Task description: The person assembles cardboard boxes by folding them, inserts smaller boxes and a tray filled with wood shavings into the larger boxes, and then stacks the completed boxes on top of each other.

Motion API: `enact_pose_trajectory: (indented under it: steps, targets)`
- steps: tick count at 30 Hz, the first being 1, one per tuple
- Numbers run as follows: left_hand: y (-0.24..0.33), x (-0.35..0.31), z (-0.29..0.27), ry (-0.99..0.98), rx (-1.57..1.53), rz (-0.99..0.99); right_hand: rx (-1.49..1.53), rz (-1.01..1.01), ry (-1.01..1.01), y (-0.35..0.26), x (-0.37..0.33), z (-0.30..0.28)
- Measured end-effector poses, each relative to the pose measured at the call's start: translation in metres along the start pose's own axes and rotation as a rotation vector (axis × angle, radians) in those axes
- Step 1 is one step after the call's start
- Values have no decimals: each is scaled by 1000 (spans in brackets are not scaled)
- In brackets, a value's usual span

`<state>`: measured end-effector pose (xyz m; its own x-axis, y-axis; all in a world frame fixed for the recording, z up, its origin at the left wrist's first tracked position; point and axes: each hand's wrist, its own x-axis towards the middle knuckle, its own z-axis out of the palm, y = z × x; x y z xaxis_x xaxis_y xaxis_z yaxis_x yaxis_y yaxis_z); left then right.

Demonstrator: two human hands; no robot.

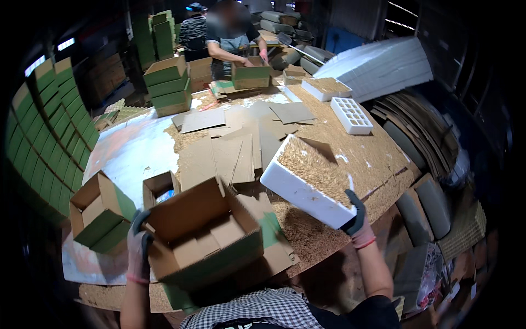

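My left hand (138, 249), in a grey-and-pink work glove, is closed on the left wall of an open cardboard box (222, 262). That box is brown inside, with a green band outside, and I see only bare cardboard within it. My right hand (360, 223), gloved alike, grips the near right corner of a white foam box (304, 191). Loose tan husks fill the foam box to its top, and it sits tilted at an angle over the husk-covered table. Part of the left fingers is hidden behind the box wall.
Flat cardboard sheets (233, 156) lie mid-table. A white foam grid tray (352, 116) and another husk-filled foam box (327, 88) stand farther right. Open green-brown boxes (101, 216) are at left, beside tall stacks (52, 129). Across the table, a co-worker (230, 49) handles a box.
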<state>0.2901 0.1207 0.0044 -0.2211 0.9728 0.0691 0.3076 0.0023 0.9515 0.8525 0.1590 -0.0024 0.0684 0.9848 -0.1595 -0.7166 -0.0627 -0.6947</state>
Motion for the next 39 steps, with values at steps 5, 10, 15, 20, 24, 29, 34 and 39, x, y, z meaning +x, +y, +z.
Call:
enact_pose_trajectory:
  steps: [5,10,15,20,24,29,34,39]
  targets:
    - [63,36,60,-29,64,183,-281,37,-197,-48,-7,85]
    - [97,34,97,-18,56,316,-1395,-776,-925,-69,12,134]
    - [97,14,88,-11,61,423,-815,334,-536,15,-8,210]
    - [56,5,56,-63,108,337,-1443,160,-754,103,28,184]
    - [28,7,29,-127,-170,182,-2570,44,-1255,147,68,224]
    - [18,6,13,-128,-31,161,-2917,-330,-1177,203,48,238]
    - [14,-1,-12,-51,-68,86,-1641,-865,-320,61,19,142]
    - [-21,14,-31,-42,-46,-23,-2388,-290,7,91,24,-85]
